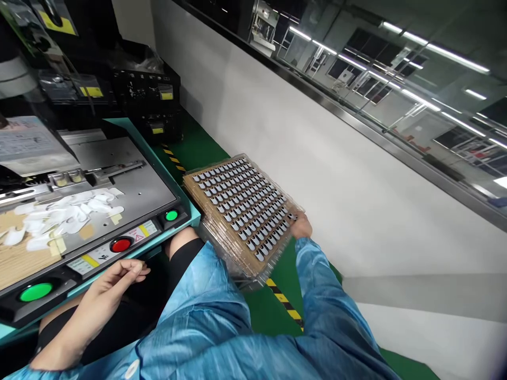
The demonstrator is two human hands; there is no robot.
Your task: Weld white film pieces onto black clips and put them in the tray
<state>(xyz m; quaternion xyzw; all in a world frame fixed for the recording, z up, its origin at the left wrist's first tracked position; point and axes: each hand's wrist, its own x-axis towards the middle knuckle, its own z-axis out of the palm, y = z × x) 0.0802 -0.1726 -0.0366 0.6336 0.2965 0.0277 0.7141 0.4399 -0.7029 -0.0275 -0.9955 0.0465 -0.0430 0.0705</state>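
Observation:
My right hand (pixel 301 226) is at the right edge of a stack of clear trays (pixel 237 264), its fingertips closed around something small at one end of the rows. Rows of small white pieces with dark tops (pixel 245 208) lie on the brown top sheet of the stack. Close to the machine's front edge, my left hand (pixel 124 279) has thumb and fingers pinched together; whether anything is between them is too small to tell. Loose white curved pieces (pixel 75 211) lie heaped on the machine's metal bed (pixel 146 184).
Along the machine's front panel are a red button (pixel 120 244) and green buttons (pixel 36 292) (pixel 171 215). Black bins (pixel 150 89) stand at the back left. A white wall (pixel 253 111) runs along the right, beyond the stack.

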